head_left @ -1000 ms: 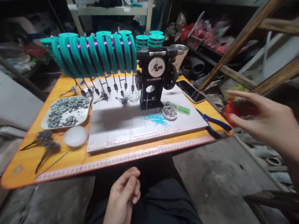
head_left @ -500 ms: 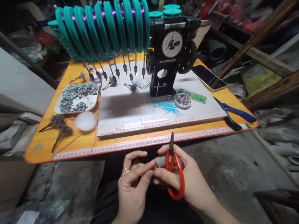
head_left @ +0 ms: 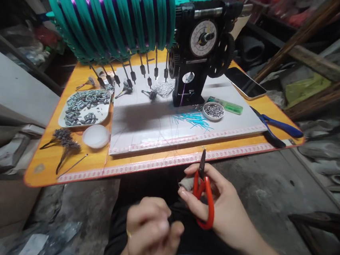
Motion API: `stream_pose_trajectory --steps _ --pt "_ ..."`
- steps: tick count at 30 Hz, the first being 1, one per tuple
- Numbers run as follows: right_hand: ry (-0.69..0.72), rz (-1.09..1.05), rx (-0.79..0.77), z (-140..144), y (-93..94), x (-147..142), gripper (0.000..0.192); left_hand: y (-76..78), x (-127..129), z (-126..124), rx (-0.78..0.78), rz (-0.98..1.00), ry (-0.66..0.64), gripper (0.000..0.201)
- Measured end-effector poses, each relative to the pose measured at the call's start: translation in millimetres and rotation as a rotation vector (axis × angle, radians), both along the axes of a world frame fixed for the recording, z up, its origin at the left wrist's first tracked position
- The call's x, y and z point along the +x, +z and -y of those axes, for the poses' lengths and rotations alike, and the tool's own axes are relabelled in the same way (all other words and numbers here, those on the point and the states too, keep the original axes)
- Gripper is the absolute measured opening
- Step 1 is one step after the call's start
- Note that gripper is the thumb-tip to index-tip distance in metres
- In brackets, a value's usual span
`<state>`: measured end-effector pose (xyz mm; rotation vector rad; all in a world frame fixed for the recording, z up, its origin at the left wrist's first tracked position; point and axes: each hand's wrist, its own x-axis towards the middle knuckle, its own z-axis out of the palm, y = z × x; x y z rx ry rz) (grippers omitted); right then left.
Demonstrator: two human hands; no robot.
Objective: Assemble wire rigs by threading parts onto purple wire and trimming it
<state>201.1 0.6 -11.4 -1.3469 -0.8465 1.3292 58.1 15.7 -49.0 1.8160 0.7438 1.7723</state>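
- The left hand (head_left: 151, 233) is motion-blurred; whatever its fingers pinch cannot be told.
- The teal spools (head_left: 114, 18) are cut off by the top edge.
- The small grey pieces in the tray (head_left: 85, 109) are too small to identify.

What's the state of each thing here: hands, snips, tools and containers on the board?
right hand: closed around the red snips
red snips: held, blades shut, tip up
left hand: blurred, fingers curled, grip unclear
phone: flat, screen dark
blue pliers: lying at the board's edge, handles apart
round tin: open, full of small metal beads
tray: holding grey metal pieces
teal spools: wound with purple line
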Motion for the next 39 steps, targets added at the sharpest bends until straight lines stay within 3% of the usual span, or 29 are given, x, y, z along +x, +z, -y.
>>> stream_pose_trajectory --steps 2,6,10,14,18,21,26,28,30,35,39 --pt "-0.017 0.123 0.082 2.7 1.7 -0.8 0.029 11.3 -1.6 -8.0 0.186 -0.103 -0.029 0.028" --pt "-0.115 0.185 0.139 5.6 2.6 -1.7 0.029 25.2 -10.2 -36.1 0.173 -0.396 -0.219 0.019" --pt "-0.218 0.206 0.225 2.2 -1.1 -3.3 0.031 27.7 -17.0 -57.1 0.225 -0.656 -0.283 0.02" --pt "-0.255 0.184 0.3 -5.4 -8.4 -8.5 0.033 29.3 -18.5 -59.0 0.152 -0.686 -0.264 0.02" --pt "-0.262 0.181 0.276 -7.8 -10.7 -7.1 0.033 32.9 -23.7 -63.1 0.132 -0.697 -0.206 0.02" --pt "-0.145 0.07 0.163 -4.9 -1.6 0.1 0.04 36.8 -32.0 -73.4 0.124 -0.755 -0.144 0.021" --pt "0.359 -0.308 -0.114 -9.9 12.9 5.6 0.084 41.7 -40.1 -88.2 0.12 -0.848 -0.15 0.019" --pt "0.506 -0.448 -0.129 -15.7 9.1 5.4 0.086 41.9 -39.9 -90.5 0.119 -0.87 -0.152 0.015" --pt "0.554 -0.521 -0.141 -19.1 2.2 6.8 0.083 41.6 -38.9 -91.5 0.113 -0.893 -0.149 0.01" --pt "0.353 -0.41 -0.237 -5.5 0.0 23.9 0.081 42.0 -35.5 -93.9 0.106 -0.926 -0.139 0.007" --pt "0.017 -0.15 -0.273 13.7 11.0 34.1 0.077 44.2 -31.4 -95.7 0.11 -0.949 -0.149 0.007"
